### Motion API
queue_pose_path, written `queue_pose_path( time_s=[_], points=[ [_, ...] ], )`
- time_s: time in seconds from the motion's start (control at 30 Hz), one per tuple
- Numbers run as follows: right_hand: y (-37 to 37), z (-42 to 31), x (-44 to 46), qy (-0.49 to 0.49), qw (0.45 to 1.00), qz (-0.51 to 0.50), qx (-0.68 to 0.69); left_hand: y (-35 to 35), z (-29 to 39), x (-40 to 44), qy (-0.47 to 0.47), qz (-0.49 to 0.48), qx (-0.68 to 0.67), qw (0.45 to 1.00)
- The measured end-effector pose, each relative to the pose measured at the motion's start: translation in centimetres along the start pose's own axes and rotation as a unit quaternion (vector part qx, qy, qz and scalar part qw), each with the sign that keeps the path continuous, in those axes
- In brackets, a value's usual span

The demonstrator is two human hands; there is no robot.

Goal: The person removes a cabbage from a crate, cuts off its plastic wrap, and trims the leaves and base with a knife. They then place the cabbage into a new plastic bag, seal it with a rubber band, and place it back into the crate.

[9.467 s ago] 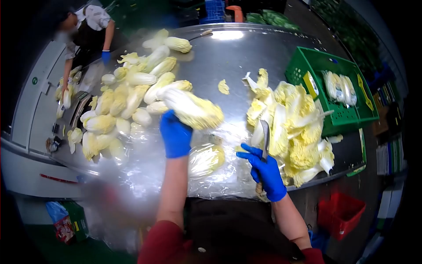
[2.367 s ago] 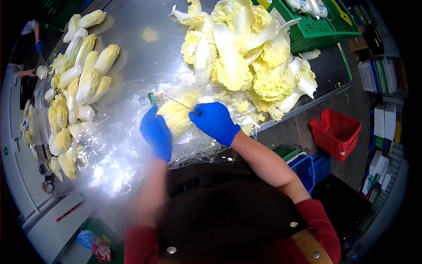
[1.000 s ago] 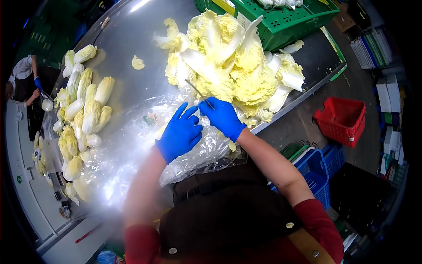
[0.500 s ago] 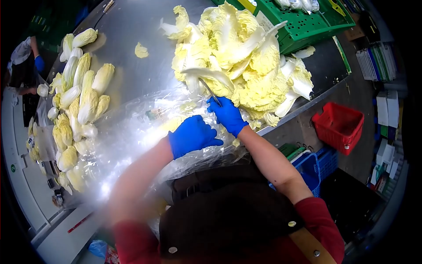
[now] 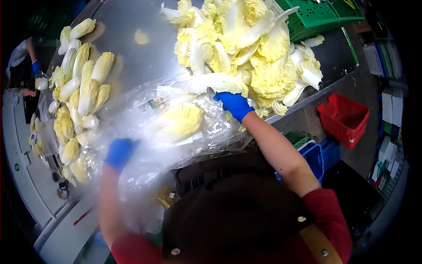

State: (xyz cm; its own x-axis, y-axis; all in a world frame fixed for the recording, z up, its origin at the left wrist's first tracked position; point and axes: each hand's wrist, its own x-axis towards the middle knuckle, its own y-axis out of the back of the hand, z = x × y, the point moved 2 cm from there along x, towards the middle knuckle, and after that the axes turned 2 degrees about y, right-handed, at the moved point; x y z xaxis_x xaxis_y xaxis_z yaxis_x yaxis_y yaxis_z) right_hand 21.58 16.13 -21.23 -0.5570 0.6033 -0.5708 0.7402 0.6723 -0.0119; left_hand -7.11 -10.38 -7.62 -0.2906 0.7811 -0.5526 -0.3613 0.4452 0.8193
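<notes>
At the edge of a heap of loose napa cabbage leaves (image 5: 272, 81), my right hand (image 5: 235, 105) in a blue glove is closed. It held a knife a moment ago; now a pale leaf (image 5: 217, 82) lies across its fingertips and hides most of the blade. A yellow napa cabbage head (image 5: 181, 121) lies on clear plastic film (image 5: 136, 105) to the left of that hand. My left hand (image 5: 119, 155), gloved in blue, is over the film further left, smeared by motion, so its fingers cannot be made out.
Several trimmed napa cabbages (image 5: 88, 94) lie along the left of the metal table (image 5: 132, 57). A green crate (image 5: 318, 20) stands at the back right. On the floor at right are a red basket (image 5: 343, 119) and blue crates (image 5: 314, 158). Another person's gloved hand (image 5: 36, 67) shows far left.
My left hand has swung left and toward me, away from my right hand, uncovering the cabbage head. A leaf now covers the knife blade that showed before. The view has shifted slightly.
</notes>
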Motion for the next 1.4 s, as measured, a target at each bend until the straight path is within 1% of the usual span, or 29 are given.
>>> queue_pose_path(
  time_s=[0.03,0.07,0.13,0.17,0.23,0.27,0.37,0.4,0.47,0.5,0.53,0.57,0.6,0.63,0.67,0.7,0.77,0.8,0.83,0.9,0.97,1.03,1.07,1.1,1.13,1.2,1.3,1.33,1.4],
  points=[
    [-0.1,-0.2,0.1,-0.001,1.000,-0.001,0.002,-1.6,-3.6,-1.1,0.075,-0.037,0.050,0.995],
    [-0.2,-0.2,0.2,0.014,1.000,0.000,-0.010,-3.2,-5.2,-2.1,0.084,-0.004,0.045,0.995],
    [-0.4,0.2,0.5,0.001,1.000,0.002,-0.024,-5.1,-6.5,-3.2,0.098,0.065,0.033,0.992],
    [-0.3,0.2,0.6,-0.004,0.999,0.004,-0.034,-5.5,-6.7,-3.2,0.096,0.069,0.054,0.991],
    [-0.1,-0.5,0.3,-0.002,1.000,-0.012,-0.011,-5.2,-4.9,-2.8,0.098,0.079,0.090,0.988],
    [-0.2,-0.8,0.1,-0.001,1.000,-0.021,0.002,-4.4,-3.9,-2.9,0.116,0.059,0.073,0.989],
    [0.1,-1.7,-1.0,0.021,0.997,-0.068,-0.020,0.8,3.0,-3.0,0.033,0.194,0.075,0.978],
    [0.3,-4.6,-2.7,0.051,0.993,-0.109,0.006,1.9,4.9,-2.9,0.019,0.216,-0.025,0.976],
    [1.7,-4.5,-2.8,-0.011,0.969,-0.207,0.133,3.2,7.9,-2.6,-0.015,0.255,-0.223,0.941],
    [2.6,-4.4,-2.7,-0.041,0.947,-0.252,0.195,2.6,8.2,-1.9,-0.016,0.229,-0.285,0.930],
    [2.9,-4.8,-2.9,0.009,0.912,-0.310,0.268,1.4,8.2,-1.1,-0.008,0.211,-0.309,0.927],
    [3.2,-4.9,-3.2,-0.049,0.906,-0.304,0.292,0.0,8.0,-0.2,0.001,0.192,-0.332,0.924],
    [3.4,-5.8,-4.0,-0.108,0.895,-0.297,0.316,-1.2,7.8,0.5,0.016,0.174,-0.309,0.935],
    [3.5,-6.6,-4.9,-0.165,0.880,-0.287,0.339,-3.1,7.0,1.1,0.011,0.193,-0.264,0.945],
    [3.4,-7.3,-6.0,-0.201,0.849,-0.287,0.396,-4.1,6.6,1.5,0.004,0.203,-0.248,0.947],
    [3.2,-7.7,-7.6,-0.226,0.837,-0.263,0.424,-4.7,6.4,1.8,-0.003,0.213,-0.234,0.949],
    [2.2,-7.8,-11.0,-0.275,0.808,-0.216,0.474,-5.1,6.3,1.8,0.039,0.184,-0.283,0.941],
    [1.6,-7.5,-12.5,-0.270,0.836,-0.222,0.423,-5.2,6.2,1.9,0.060,0.170,-0.307,0.934],
    [1.1,-7.1,-13.7,-0.265,0.861,-0.226,0.370,-5.4,6.0,2.1,0.062,0.167,-0.320,0.931],
    [0.0,-6.2,-15.0,-0.218,0.859,-0.347,0.307,-6.1,5.7,2.4,0.064,0.161,-0.346,0.922],
    [-0.6,-7.5,-15.4,-0.132,0.910,-0.374,0.120,-6.1,5.6,2.5,0.068,0.149,-0.348,0.923],
    [-1.3,-10.9,-15.5,-0.149,0.923,-0.354,-0.004,-6.1,5.4,2.6,0.062,0.139,-0.348,0.925],
    [-1.0,-12.1,-15.6,-0.130,0.911,-0.391,-0.008,-6.2,5.3,2.6,0.055,0.134,-0.346,0.927],
    [-0.5,-13.1,-15.4,-0.048,0.912,-0.404,0.054,-6.4,5.0,2.7,0.048,0.131,-0.344,0.929],
    [0.2,-13.8,-15.3,0.033,0.903,-0.413,0.115,-6.9,4.7,2.7,0.036,0.134,-0.371,0.918],
    [1.7,-15.7,-15.2,0.108,0.891,-0.361,0.253,-7.4,4.8,2.7,0.012,0.138,-0.427,0.894],
    [1.9,-16.9,-14.9,0.079,0.940,-0.312,0.114,-5.5,6.5,2.1,0.036,0.127,-0.402,0.906],
    [-0.4,-15.2,-14.8,0.183,0.931,-0.311,0.052,-4.8,7.3,2.0,0.052,0.127,-0.381,0.914],
    [-4.5,-13.2,-14.5,0.328,0.892,-0.282,-0.130,-5.3,7.2,2.2,0.052,0.149,-0.333,0.930]
  ],
)
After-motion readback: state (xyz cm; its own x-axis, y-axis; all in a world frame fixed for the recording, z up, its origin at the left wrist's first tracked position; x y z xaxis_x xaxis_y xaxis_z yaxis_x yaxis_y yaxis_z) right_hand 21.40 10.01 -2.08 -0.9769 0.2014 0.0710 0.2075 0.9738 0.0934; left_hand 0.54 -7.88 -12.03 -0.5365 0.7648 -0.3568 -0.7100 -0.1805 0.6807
